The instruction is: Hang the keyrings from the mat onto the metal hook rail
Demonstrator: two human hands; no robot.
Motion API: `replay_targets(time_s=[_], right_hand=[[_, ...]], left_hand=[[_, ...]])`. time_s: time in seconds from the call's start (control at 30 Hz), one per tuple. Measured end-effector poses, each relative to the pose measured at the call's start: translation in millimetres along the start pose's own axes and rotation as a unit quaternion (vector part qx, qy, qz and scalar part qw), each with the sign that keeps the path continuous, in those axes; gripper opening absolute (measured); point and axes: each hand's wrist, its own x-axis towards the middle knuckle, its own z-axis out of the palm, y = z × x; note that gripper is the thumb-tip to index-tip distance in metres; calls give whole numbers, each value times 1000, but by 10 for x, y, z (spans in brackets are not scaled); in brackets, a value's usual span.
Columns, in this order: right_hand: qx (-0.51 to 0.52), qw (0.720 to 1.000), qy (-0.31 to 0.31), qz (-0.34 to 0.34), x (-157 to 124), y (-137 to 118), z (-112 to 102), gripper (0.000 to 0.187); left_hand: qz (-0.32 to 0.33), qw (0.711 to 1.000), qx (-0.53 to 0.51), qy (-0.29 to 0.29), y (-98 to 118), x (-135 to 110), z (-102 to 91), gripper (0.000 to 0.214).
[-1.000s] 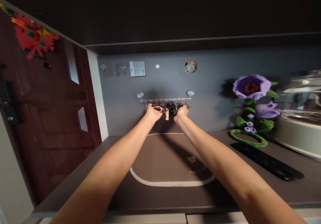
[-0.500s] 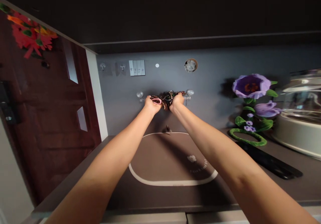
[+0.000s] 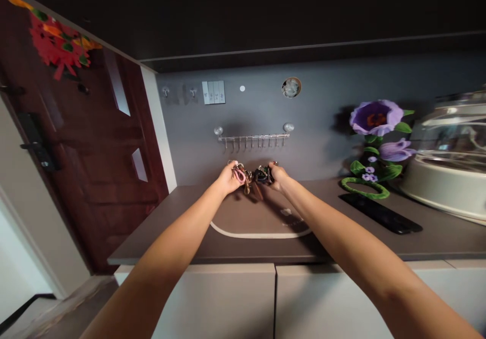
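Both of my arms reach forward over a dark counter (image 3: 182, 227). My left hand (image 3: 228, 178) is closed on a bunch of keys with a pink loop (image 3: 239, 174). My right hand (image 3: 279, 176) is closed on a dark bunch of keys (image 3: 261, 175). The two bunches hang close together between my hands, just above a brown mat with a white outline (image 3: 261, 220). On the grey wall above them a metal hook rail (image 3: 253, 138) hangs bare.
A purple felt flower (image 3: 375, 141) stands on the counter at the right, with a black flat bar (image 3: 379, 213) in front of it and a large lidded pot (image 3: 444, 156) beyond. A dark red door (image 3: 87, 151) is at the left. White cabinet fronts (image 3: 266, 298) lie below.
My hands lifted the key bunches off the hook rail and came down and toward me; the rail now hangs bare. The view has pulled back from the counter.
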Motion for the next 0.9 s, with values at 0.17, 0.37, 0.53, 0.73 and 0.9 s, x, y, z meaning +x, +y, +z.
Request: replay_targets(time_s=[0.17,0.37,0.53,0.73,0.9], right_hand=[[-278,956,76,-44,-195,179,-377,21],[-590,791,115,-114,-209,58,-653,29],[-670,734,86,-68,-199,53,-742,33],[-687,708,110,-124,-285,89,-700,31],[-552,799,-18,-239,-505,-16,-461,18]], left_hand=[[-17,977,214,13,-152,-100,-383,21],[112,909,398,53,-155,-91,-714,30],[143,843,507,106,-103,-106,-782,25],[189,850,477,123,-75,-202,-702,14],[262,874,383,145,47,-329,-543,13]])
